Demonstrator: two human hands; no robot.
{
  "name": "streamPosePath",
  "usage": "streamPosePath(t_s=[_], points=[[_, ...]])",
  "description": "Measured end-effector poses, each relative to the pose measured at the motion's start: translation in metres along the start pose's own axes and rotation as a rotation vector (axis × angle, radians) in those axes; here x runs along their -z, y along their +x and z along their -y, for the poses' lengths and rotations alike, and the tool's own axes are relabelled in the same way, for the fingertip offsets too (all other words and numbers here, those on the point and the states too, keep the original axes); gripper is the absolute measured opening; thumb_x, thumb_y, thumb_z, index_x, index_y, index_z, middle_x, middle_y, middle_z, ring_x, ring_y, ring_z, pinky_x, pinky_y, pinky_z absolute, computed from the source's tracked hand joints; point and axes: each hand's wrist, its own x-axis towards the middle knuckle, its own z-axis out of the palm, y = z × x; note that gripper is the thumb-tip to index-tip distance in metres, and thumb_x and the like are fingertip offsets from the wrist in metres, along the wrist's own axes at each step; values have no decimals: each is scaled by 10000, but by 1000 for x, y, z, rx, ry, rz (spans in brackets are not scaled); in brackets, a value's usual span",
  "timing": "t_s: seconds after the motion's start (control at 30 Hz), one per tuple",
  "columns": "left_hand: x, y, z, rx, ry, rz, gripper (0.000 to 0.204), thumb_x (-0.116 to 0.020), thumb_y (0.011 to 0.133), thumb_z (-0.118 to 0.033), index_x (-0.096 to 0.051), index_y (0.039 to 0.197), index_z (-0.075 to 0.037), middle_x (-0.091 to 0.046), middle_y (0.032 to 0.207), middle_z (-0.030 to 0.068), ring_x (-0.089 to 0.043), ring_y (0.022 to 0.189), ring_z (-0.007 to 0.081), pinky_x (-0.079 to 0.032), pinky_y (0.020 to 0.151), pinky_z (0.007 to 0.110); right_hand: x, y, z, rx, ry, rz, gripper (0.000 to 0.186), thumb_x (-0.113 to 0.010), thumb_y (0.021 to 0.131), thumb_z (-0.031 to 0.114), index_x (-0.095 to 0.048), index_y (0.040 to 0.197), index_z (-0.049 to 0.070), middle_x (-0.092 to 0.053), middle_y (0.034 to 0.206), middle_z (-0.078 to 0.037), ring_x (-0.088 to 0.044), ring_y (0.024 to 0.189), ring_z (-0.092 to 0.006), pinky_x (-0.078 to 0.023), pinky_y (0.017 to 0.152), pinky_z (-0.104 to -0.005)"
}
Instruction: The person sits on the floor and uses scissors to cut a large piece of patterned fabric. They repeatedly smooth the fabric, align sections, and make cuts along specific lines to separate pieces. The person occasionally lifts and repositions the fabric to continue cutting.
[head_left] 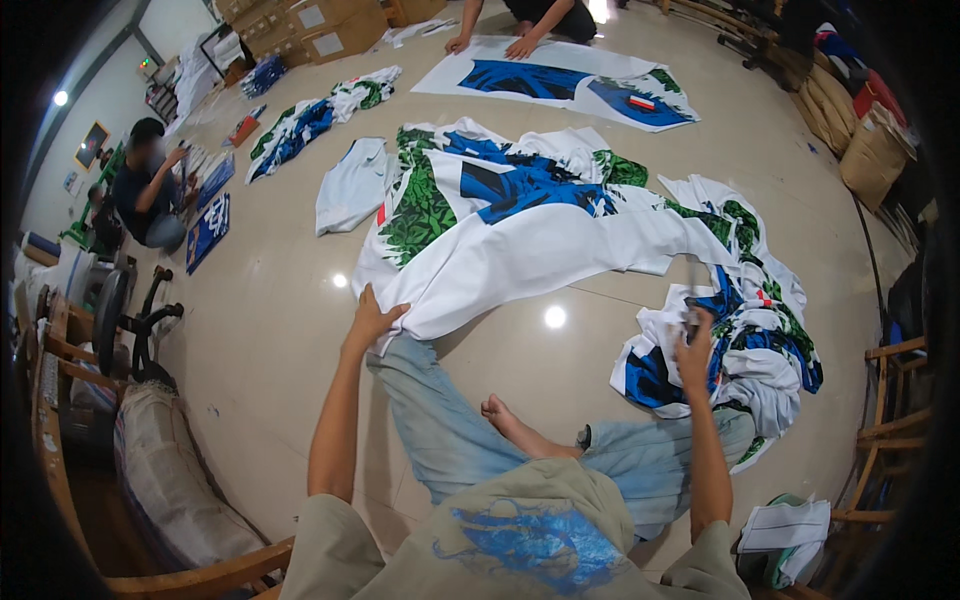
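A long piece of white fabric [520, 245] printed in blue and green lies spread on the floor before me, its near left end reaching my knee. At that end my left hand [376, 318] grips the edge, thumb over the cloth, the other fingers partly hidden. My right hand [694, 345] is closed around a slim, dark-handled tool, apparently scissors [691, 318], blurred and pointing away from me. It is above a crumpled pile of similar printed fabric [755, 350] by my right knee.
Across from me, another person's hands [520, 47] rest on a flat printed panel [560, 85]. A white cloth piece [352, 185] and a printed bundle [310, 125] lie left. Another person [150, 190] sits far left. Cardboard boxes [335, 25], paper sacks [872, 160] and wooden frames [890, 430] stand around.
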Motion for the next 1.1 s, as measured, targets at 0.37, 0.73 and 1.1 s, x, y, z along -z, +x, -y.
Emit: streamPosePath(t_s=[0.37,0.73,1.1], points=[[-31,-63,-52,490,-818,-36,742,-617,885,-561,-613,1200,111,-664,1050,173,-615,939,244,-482,830,350,-190,105,-5,-4,-252,-71,465,-661,770,-12,-441,1179,-10,-491,1201,-233,-561,1054,-442,-454,885,-465],[2,-50,-83,308,-1555,-451,461,-437,1035,-291,-502,1319,67,-594,1269,147,-559,1150,233,-387,1052,359,-40,123,-112,-501,414,-350,499,-600,863,5,-418,1328,18,-609,1106,-132,-630,896,-210,-518,732,-305],[61,-62,-130,372,-1955,142,476,-469,1012,-348,-510,1322,11,-597,1293,163,-599,1156,300,-454,1043,460,25,90,-135,-531,383,-249,384,-478,860,47,-464,1244,65,-621,1102,-135,-642,845,-186,-525,717,-287]])
